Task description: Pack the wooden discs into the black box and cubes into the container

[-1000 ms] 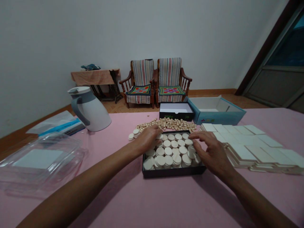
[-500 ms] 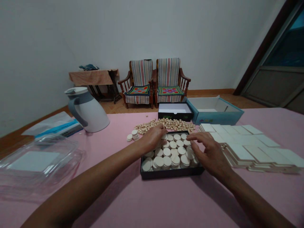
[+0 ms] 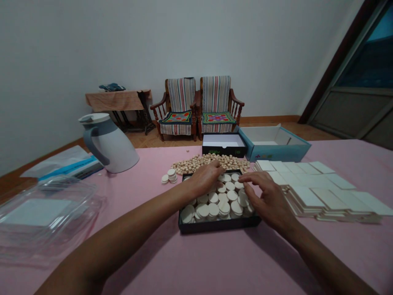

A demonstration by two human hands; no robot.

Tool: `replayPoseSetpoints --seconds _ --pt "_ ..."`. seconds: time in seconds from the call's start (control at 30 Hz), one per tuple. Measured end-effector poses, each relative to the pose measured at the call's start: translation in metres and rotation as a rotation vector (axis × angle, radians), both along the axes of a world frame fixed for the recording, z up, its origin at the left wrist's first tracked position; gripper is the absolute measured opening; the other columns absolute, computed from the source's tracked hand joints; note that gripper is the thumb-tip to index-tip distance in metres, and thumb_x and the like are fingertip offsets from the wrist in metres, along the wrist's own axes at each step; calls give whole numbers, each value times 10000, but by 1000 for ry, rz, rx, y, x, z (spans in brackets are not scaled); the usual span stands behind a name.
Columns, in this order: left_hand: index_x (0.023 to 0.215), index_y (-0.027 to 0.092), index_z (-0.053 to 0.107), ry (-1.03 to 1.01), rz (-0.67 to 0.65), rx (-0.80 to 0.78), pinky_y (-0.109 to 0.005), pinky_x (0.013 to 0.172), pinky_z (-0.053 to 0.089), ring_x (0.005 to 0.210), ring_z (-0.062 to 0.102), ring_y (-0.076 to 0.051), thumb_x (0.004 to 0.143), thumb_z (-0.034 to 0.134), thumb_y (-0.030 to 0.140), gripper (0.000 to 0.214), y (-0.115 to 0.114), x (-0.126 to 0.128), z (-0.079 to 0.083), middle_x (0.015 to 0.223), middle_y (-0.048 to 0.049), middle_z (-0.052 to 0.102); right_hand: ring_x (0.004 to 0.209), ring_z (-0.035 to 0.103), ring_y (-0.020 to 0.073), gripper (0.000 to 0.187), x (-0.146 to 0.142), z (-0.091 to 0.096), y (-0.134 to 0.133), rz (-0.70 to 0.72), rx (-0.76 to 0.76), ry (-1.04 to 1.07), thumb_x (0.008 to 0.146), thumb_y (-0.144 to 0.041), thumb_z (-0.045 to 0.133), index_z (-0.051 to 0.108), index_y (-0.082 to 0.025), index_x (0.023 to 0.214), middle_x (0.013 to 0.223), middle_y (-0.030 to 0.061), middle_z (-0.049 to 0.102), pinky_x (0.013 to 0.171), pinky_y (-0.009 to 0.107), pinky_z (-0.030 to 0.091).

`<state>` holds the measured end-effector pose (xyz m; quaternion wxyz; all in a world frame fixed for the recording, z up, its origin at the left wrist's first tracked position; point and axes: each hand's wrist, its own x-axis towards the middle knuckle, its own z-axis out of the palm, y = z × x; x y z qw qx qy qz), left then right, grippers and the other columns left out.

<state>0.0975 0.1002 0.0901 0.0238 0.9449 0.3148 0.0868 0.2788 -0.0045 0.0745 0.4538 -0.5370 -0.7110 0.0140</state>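
A shallow black box (image 3: 215,225) on the pink table is packed with pale wooden discs (image 3: 219,203). My left hand (image 3: 205,177) rests on the discs at the box's far left, fingers curled down onto them. My right hand (image 3: 266,196) lies over the right side of the box, fingers spread and touching the discs. Neither hand lifts a disc clear. A heap of small wooden beads (image 3: 202,163) lies just beyond the box, and a few loose discs (image 3: 168,176) sit stacked to its left.
Stacks of pale square tiles (image 3: 319,188) cover the table to the right. Behind stand a black box with white inside (image 3: 223,144) and a blue box (image 3: 273,143). A white jug (image 3: 107,141) and clear plastic containers (image 3: 46,213) are at left. Two striped chairs (image 3: 198,106) stand by the wall.
My left hand has slid farther across the back row of discs toward the right hand. The view has drifted slightly, shifting everything left and down.
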Motion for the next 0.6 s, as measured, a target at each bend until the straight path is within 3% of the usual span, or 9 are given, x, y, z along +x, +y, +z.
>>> replayPoseSetpoints --seconds 0.17,0.3,0.47,0.6 --pt "1176 190 596 -181 11 14 -318 813 492 934 604 -199 822 646 313 378 -6 -28 3 1085 -92 606 901 586 234 150 -1 -5 -1 3 0 -20 821 -175 508 643 -225 862 896 56 686 796 403 455" --pt "1080 172 627 -482 134 75 -279 728 495 747 595 -135 895 542 309 245 -30 -66 2 932 -70 644 931 590 227 153 0 -6 4 30 2 -54 814 -159 516 640 -221 878 923 56 682 836 400 453" --pt "946 163 658 -757 285 36 -207 553 444 551 536 -82 903 510 291 200 -73 -108 -29 798 -31 660 984 566 215 193 -10 -5 26 137 -109 -178 809 -170 510 609 -179 975 1018 92 635 870 368 444" --pt "917 152 670 -851 437 -122 -189 509 434 550 567 -93 898 499 296 224 -90 -118 -53 740 -27 667 958 549 242 213 -33 1 43 44 -273 -428 799 -236 528 583 -141 981 981 122 620 819 351 425"
